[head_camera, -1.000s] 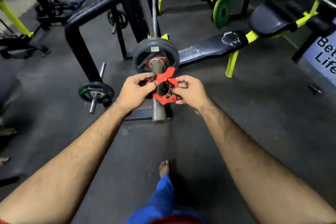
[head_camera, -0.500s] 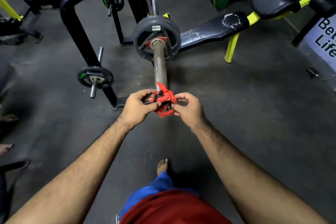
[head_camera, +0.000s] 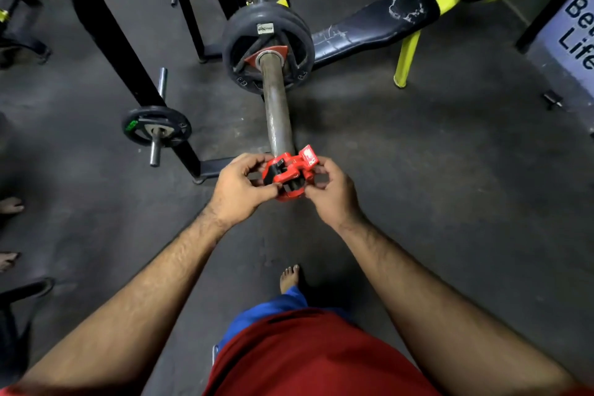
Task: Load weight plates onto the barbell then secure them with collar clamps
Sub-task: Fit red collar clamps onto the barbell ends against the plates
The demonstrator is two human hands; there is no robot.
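- Plates (head_camera: 268, 47) sitting on the bar (head_camera: 277, 109), I'm seeing.
- Left hand (head_camera: 238, 190) and right hand (head_camera: 332, 191) both pinching the clamp (head_camera: 287, 174) at the bar's near end.

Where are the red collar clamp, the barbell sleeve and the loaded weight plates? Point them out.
red collar clamp (head_camera: 287, 174): head view, on its red body between both hands.
barbell sleeve (head_camera: 275, 106): head view, on the bare metal mid-length.
loaded weight plates (head_camera: 234, 42): head view, on the front plate's dark face.
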